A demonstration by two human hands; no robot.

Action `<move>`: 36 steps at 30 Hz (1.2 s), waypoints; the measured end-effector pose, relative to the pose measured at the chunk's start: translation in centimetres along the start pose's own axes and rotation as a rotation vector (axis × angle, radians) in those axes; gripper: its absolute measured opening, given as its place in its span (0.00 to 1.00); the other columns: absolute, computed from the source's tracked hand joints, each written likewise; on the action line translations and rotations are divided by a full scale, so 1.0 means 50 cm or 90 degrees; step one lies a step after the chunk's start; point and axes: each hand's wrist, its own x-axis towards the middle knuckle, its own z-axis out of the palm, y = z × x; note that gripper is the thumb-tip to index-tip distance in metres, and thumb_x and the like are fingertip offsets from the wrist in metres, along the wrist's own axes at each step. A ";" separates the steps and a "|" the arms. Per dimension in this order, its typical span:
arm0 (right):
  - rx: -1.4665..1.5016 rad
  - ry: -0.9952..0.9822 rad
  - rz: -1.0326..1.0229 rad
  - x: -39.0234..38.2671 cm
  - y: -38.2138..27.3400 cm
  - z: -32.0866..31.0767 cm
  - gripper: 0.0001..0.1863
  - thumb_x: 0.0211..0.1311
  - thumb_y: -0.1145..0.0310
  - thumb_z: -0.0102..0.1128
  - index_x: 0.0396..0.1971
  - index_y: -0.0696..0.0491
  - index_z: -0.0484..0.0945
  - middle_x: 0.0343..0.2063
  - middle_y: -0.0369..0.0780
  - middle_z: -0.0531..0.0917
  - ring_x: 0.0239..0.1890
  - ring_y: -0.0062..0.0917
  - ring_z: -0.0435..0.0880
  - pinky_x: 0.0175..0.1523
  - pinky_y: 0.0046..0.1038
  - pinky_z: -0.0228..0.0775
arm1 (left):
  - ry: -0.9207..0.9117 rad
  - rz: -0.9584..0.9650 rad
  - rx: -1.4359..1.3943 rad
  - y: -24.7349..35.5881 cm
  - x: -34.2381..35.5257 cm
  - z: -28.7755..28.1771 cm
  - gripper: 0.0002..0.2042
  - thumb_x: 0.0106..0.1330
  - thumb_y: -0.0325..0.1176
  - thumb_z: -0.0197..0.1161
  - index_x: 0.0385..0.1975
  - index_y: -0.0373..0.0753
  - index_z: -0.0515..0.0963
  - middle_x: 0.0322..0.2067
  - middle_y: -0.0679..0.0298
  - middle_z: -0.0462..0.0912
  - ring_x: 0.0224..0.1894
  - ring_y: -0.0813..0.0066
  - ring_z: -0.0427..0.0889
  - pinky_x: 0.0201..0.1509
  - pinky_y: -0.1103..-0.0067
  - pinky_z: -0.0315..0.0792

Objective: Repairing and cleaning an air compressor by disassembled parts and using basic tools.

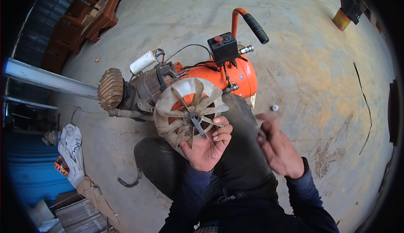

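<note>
My left hand (207, 148) grips a translucent, dirty plastic fan wheel (171, 99) by its lower right side, thumb below and fingers on the rim and blades. The wheel faces up at me, with a dark flat strip (196, 123) lying across its hub. Behind it stands an orange air compressor (244, 75), whose motor (151, 85) and ribbed, rusty cylinder head (111, 89) extend to the left. My right hand (278, 151) is raised over the floor beside my right thigh, apart from the wheel. Motion smears its fingers, so whether they hold anything does not show.
A black pressure-switch box (223, 47) with a red knob and a padded handle (255, 28) rise from the compressor. A white capacitor (142, 62) hangs on wires. A small whitish scrap (275, 107) and a long dark strip (366, 100) lie on the concrete at right.
</note>
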 end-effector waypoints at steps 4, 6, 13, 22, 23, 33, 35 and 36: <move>-0.164 -0.162 -0.174 0.044 -0.072 -0.007 0.18 0.58 0.69 0.62 0.48 0.58 0.74 0.24 0.44 0.72 0.30 0.35 0.71 0.39 0.32 0.64 | -0.032 0.036 0.074 -0.007 -0.003 -0.021 0.37 0.51 0.53 0.68 0.58 0.38 0.66 0.47 0.62 0.66 0.42 0.71 0.65 0.47 0.77 0.67; -0.097 0.047 -0.285 0.070 -0.069 0.041 0.15 0.50 0.71 0.68 0.40 0.57 0.80 0.23 0.43 0.76 0.28 0.35 0.72 0.37 0.33 0.65 | -0.053 0.050 0.113 -0.022 -0.011 -0.030 0.38 0.51 0.56 0.67 0.58 0.38 0.66 0.49 0.61 0.68 0.44 0.69 0.67 0.49 0.75 0.68; -0.042 0.189 -0.294 0.100 -0.049 0.135 0.09 0.47 0.73 0.69 0.30 0.57 0.81 0.21 0.41 0.77 0.24 0.35 0.71 0.32 0.32 0.63 | -0.088 0.276 0.078 -0.062 -0.009 -0.042 0.36 0.63 0.62 0.50 0.64 0.41 0.63 0.59 0.53 0.70 0.60 0.55 0.71 0.62 0.61 0.69; -0.024 0.154 -0.252 0.087 -0.072 0.138 0.05 0.48 0.74 0.66 0.26 0.58 0.80 0.21 0.41 0.76 0.25 0.35 0.71 0.31 0.32 0.64 | -0.229 0.387 0.223 -0.058 0.003 -0.035 0.36 0.66 0.63 0.43 0.64 0.41 0.65 0.56 0.54 0.73 0.56 0.57 0.73 0.58 0.64 0.70; -0.025 0.153 -0.252 0.086 -0.070 0.141 0.05 0.48 0.74 0.66 0.26 0.58 0.80 0.21 0.41 0.76 0.25 0.35 0.71 0.31 0.32 0.64 | -0.204 0.410 0.289 -0.056 0.003 -0.032 0.35 0.66 0.63 0.42 0.64 0.40 0.65 0.56 0.55 0.73 0.55 0.58 0.74 0.58 0.65 0.70; 0.225 0.038 -0.112 0.073 -0.058 0.145 0.10 0.52 0.75 0.67 0.34 0.62 0.80 0.26 0.41 0.75 0.26 0.30 0.73 0.32 0.28 0.65 | 0.055 0.455 0.514 -0.037 -0.015 -0.042 0.35 0.67 0.63 0.40 0.64 0.40 0.64 0.56 0.58 0.73 0.54 0.61 0.74 0.60 0.66 0.68; 0.232 0.013 -0.101 0.073 -0.062 0.145 0.11 0.52 0.75 0.67 0.36 0.62 0.80 0.27 0.41 0.75 0.26 0.30 0.73 0.33 0.27 0.66 | 0.026 0.382 0.396 -0.019 -0.027 -0.064 0.36 0.67 0.63 0.41 0.64 0.40 0.64 0.57 0.58 0.73 0.55 0.61 0.74 0.60 0.65 0.68; 0.205 0.030 -0.118 0.068 -0.065 0.147 0.11 0.52 0.74 0.67 0.35 0.61 0.80 0.28 0.40 0.76 0.27 0.27 0.73 0.34 0.26 0.66 | 0.000 0.307 0.277 -0.013 -0.032 -0.073 0.36 0.66 0.64 0.42 0.64 0.40 0.64 0.57 0.58 0.72 0.56 0.61 0.74 0.60 0.65 0.68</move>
